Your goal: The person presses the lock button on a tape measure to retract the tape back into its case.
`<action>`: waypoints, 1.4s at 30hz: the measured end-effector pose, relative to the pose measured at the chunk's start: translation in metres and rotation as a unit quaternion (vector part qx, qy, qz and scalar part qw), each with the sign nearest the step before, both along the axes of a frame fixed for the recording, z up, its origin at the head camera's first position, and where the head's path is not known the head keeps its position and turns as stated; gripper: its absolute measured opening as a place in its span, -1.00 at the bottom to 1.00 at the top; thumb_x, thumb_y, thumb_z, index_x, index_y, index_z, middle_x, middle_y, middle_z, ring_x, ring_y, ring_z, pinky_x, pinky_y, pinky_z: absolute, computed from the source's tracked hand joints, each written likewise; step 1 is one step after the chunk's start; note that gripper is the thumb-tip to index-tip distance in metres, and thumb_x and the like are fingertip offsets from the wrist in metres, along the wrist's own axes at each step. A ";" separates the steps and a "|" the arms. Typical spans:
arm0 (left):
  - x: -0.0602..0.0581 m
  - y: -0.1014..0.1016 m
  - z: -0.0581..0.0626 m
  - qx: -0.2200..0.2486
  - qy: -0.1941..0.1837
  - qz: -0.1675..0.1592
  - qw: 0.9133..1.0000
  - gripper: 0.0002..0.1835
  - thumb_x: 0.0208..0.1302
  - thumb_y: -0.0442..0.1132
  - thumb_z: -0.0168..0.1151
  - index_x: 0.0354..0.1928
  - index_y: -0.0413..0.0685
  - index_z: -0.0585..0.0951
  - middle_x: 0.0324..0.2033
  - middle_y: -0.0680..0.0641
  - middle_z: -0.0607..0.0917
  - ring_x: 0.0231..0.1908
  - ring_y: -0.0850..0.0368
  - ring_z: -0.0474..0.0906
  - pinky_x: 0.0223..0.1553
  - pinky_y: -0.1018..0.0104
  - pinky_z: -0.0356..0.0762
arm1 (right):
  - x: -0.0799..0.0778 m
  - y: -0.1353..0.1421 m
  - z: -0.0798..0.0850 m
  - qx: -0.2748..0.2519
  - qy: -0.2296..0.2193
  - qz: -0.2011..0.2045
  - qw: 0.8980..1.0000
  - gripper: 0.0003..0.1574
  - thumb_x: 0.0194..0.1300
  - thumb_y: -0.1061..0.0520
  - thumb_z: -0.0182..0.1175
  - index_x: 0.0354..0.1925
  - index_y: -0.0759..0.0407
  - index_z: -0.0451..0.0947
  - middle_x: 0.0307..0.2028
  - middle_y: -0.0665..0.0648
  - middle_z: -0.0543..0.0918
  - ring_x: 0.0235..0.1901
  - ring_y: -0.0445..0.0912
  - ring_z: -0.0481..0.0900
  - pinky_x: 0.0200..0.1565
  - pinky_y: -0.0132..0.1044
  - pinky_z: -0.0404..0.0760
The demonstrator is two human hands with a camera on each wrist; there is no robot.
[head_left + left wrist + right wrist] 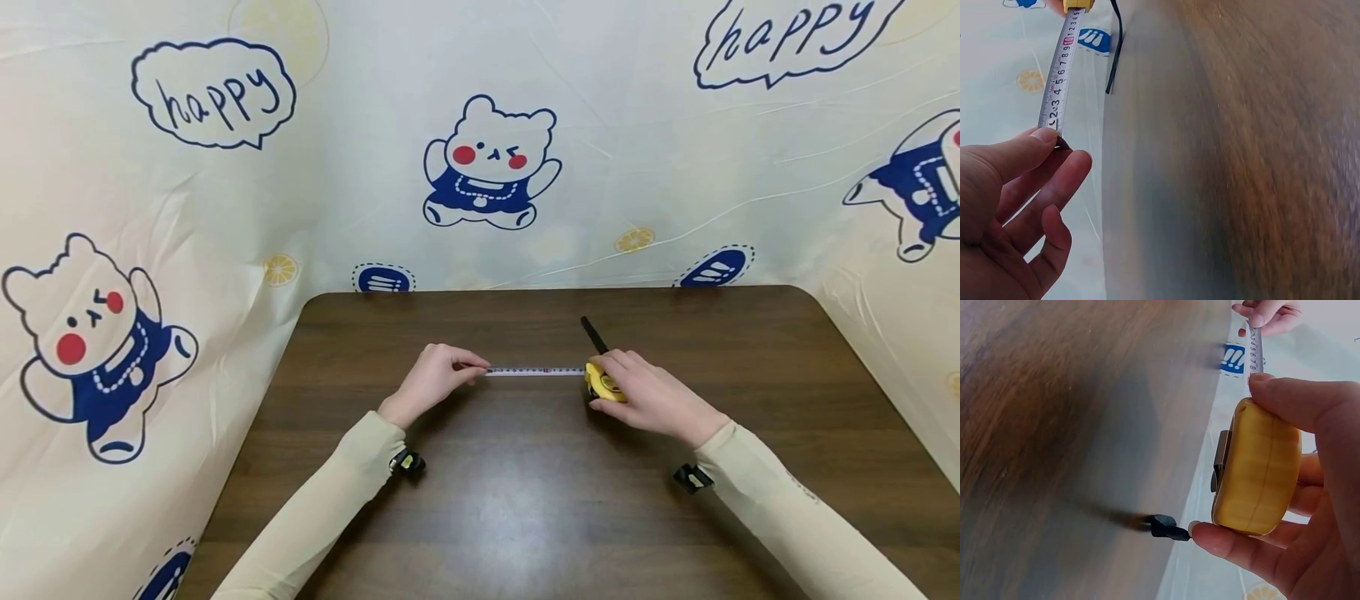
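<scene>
A yellow tape measure [602, 384] is held in my right hand [651, 395], thumb and fingers around its case [1260, 469]. From the case a white blade [534, 372] runs out to the left, marked with numbers in the left wrist view. My left hand [437, 379] pinches the blade's end between thumb and fingertips, beside the dark end hook [1062, 144]. The blade stretches straight between the two hands. A black strap [594, 335] extends from the case toward the back of the table; it also shows in the right wrist view [1169, 527].
The brown wooden table [510, 492] lies beneath both hands. Behind it and along the sides hangs a white cloth [360, 183] printed with bears, lemon slices and lettering. A small black camera sits on each wrist, left [408, 463] and right [693, 478].
</scene>
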State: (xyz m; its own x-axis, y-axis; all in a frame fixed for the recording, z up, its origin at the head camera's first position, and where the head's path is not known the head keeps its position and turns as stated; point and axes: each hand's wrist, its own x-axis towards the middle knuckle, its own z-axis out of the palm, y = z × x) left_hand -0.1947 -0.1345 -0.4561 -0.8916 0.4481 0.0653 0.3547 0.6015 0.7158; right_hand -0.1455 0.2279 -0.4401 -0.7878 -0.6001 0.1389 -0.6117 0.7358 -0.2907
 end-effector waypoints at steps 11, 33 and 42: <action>0.002 0.012 -0.002 0.001 -0.002 -0.014 1.000 -0.86 0.41 -0.24 0.38 -0.08 -0.02 0.85 -0.36 -0.04 0.82 -0.41 0.15 0.68 -0.30 0.32 0.60 | 0.001 -0.007 -0.003 0.004 -0.003 -0.001 1.000 -0.19 0.37 -0.11 0.41 0.35 0.34 0.44 0.14 0.21 0.59 -0.04 -0.01 0.53 0.00 -0.05 0.63; 0.007 0.041 -0.008 0.020 -0.008 -0.043 0.999 -0.85 0.42 -0.24 0.38 -0.07 0.00 0.84 -0.31 -0.01 0.84 -0.41 0.17 0.74 -0.24 0.35 0.63 | 0.003 -0.024 -0.003 0.003 0.000 0.011 1.000 -0.19 0.36 -0.15 0.42 0.34 0.31 0.46 0.12 0.18 0.60 -0.03 -0.02 0.55 -0.02 -0.08 0.65; 0.008 0.053 -0.011 0.044 -0.018 -0.052 0.998 -0.85 0.42 -0.24 0.38 -0.07 -0.03 0.84 -0.30 -0.06 0.84 -0.42 0.13 0.75 -0.31 0.40 0.60 | 0.004 -0.033 -0.004 0.003 0.017 0.027 0.999 -0.20 0.34 -0.12 0.44 0.31 0.34 0.48 0.11 0.21 0.61 -0.01 0.02 0.58 -0.01 -0.04 0.66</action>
